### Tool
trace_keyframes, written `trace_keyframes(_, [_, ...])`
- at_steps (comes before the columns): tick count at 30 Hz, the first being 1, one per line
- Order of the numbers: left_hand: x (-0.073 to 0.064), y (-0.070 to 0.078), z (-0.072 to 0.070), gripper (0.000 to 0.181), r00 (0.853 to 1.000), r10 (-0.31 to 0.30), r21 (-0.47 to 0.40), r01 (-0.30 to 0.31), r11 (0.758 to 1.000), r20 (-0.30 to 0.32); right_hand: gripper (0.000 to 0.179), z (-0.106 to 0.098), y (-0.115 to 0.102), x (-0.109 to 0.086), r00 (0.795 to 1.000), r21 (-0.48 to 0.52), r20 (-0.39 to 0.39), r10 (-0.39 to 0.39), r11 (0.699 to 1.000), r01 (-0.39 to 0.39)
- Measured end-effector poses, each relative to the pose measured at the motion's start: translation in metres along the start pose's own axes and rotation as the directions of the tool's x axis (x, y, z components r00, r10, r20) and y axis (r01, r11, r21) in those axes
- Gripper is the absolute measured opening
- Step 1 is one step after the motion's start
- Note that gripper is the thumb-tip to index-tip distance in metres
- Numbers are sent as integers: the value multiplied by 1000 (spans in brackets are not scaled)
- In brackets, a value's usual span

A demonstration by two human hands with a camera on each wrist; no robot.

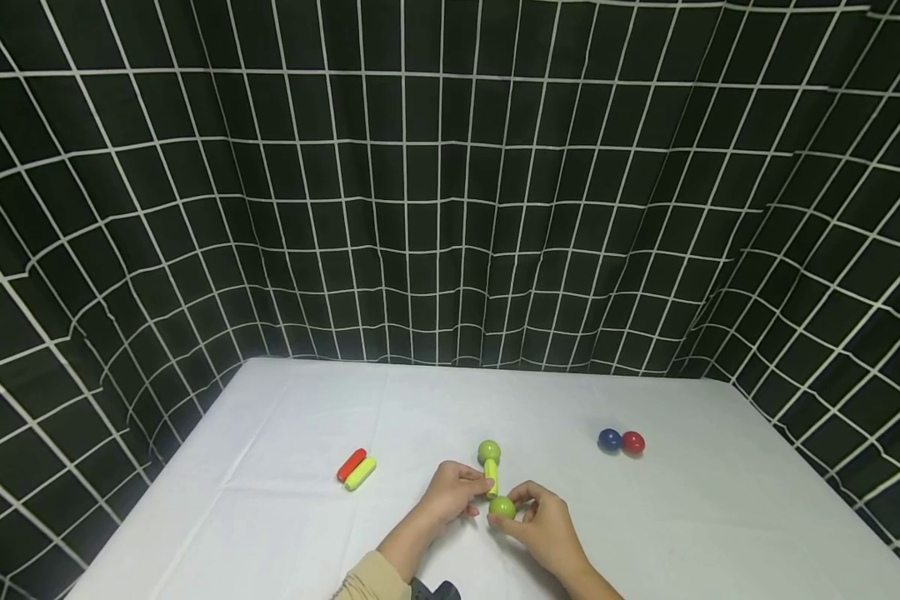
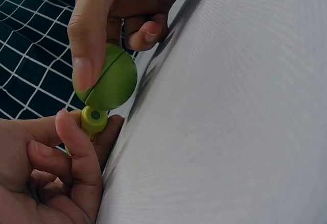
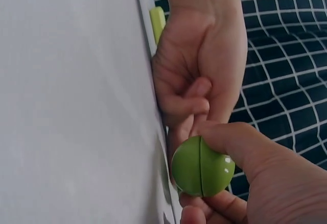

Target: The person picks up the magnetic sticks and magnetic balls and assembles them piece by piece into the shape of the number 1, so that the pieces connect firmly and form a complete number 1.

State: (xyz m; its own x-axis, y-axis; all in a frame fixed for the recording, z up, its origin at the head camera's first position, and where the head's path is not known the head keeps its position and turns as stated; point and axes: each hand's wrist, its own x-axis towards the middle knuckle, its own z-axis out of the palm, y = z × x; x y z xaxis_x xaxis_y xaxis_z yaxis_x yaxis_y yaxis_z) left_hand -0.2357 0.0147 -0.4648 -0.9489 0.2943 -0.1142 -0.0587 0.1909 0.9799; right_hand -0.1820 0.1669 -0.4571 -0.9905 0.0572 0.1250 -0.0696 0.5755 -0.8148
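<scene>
A short yellow rod is pinched by my left hand over the table. At its far end sits a green ball, apparently joined to the rod. My right hand grips a second green ball between thumb and fingers, close to the rod's near end. In the left wrist view, a hole shows in the end of the yellow rod, just beneath the seamed green ball. Whether ball and rod touch I cannot tell. The right wrist view shows the held ball, while the left hand hides most of the rod.
On the white table, a red rod and another yellow rod lie side by side at left. A blue ball and a red ball stand together at right. Dark gridded cloth surrounds the back and sides.
</scene>
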Motion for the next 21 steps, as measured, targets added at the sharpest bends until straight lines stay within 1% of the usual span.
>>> trace_keyframes(4, [0, 0, 1, 24, 1000, 2, 0, -2, 1000, 3, 33, 3, -3, -2, 1000, -14, 3, -30, 999, 30])
trace_keyframes(8, [0, 0, 1, 24, 1000, 4, -1, -3, 1000, 5, 34, 6, -4, -2, 999, -53, -13, -50, 997, 49])
trace_keyframes(14, [0, 0, 0, 24, 1000, 15, 32, -15, 999, -1, 34, 8, -4, -2, 997, -97, -44, -66, 993, 62])
trace_keyframes(21, [0, 2, -1, 24, 1000, 18, 37, -18, 999, 4, 35, 10, -4, -1, 994, -131, -42, -98, 987, 92])
